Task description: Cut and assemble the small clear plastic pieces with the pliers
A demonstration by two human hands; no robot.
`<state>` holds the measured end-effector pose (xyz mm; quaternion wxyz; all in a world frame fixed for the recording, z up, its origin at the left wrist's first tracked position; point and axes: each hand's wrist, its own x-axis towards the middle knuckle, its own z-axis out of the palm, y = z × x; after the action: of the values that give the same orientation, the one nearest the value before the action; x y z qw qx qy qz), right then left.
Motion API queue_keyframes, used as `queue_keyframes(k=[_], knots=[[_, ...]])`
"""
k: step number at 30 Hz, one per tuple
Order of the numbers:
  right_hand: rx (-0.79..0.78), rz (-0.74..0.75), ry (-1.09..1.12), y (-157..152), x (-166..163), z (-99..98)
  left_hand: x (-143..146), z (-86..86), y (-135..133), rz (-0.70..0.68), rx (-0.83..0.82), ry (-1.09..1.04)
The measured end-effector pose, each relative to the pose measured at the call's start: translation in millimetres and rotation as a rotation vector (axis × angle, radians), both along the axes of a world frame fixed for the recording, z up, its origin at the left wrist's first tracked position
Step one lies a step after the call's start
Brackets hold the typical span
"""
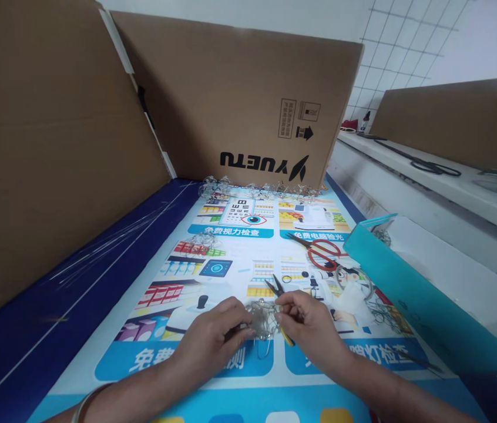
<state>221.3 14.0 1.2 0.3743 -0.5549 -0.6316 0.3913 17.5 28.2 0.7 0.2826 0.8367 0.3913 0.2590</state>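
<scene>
My left hand (213, 336) pinches a small tangle of clear wire and beads (262, 317) just above the printed poster (239, 247) that covers the table. My right hand (310, 329) is closed round small pliers (277, 288) with yellow handles. Their dark jaws point up and away from me, and the fingers of that hand also touch the wire piece. Both hands meet near the table's front middle.
Red-handled scissors (321, 252) lie on the poster to the right. A teal tray (407, 294) stands at the right edge. Clear wire pieces (257, 188) line the foot of a cardboard box (239, 106). More cardboard (46, 147) walls the left side.
</scene>
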Motion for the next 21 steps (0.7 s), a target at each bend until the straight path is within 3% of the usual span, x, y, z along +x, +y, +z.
queue_keyframes(k=[11,21], knots=[[0.299,0.021,-0.348,-1.4,-3.2,4.0,1.2,-1.5,-1.6,-0.008,0.014,-0.003],[0.292,0.014,-0.254,-5.0,-1.4,6.4,0.1,-6.7,0.6,-0.010,0.015,-0.020]])
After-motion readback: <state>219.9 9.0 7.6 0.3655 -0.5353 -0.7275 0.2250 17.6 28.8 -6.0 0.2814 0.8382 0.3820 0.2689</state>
